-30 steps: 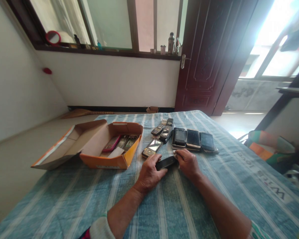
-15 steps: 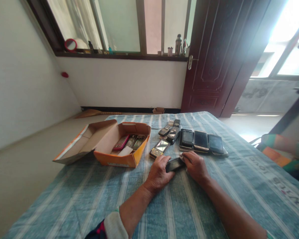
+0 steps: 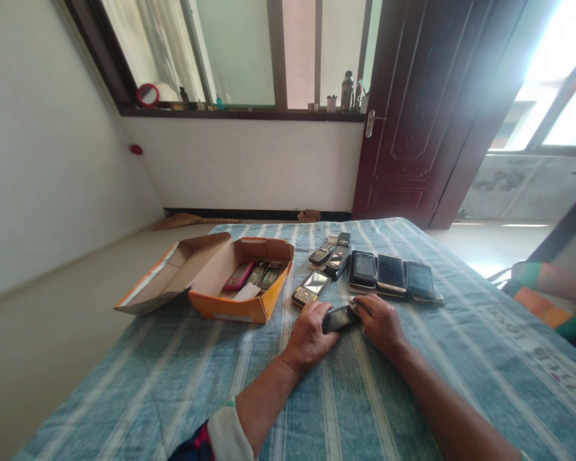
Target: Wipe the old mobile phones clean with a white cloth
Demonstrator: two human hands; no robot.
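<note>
Hands [image 3: 312, 336] on phone [image 3: 338, 319] (more in box [image 3: 230, 308])

Daylight floods in from the upper right, where the window [image 3: 569, 89] is blown out to white and haze spills toward the dark red door [image 3: 408, 102]. The left wall [image 3: 38, 166] is dimmer; soft shadow lies on the striped cloth [image 3: 204, 346] before the orange box [image 3: 230, 308]. The black phone [image 3: 340, 319] carries a faint sheen. Outer edges stretch, and the lettering [image 3: 540, 353] seems blurred.
</note>
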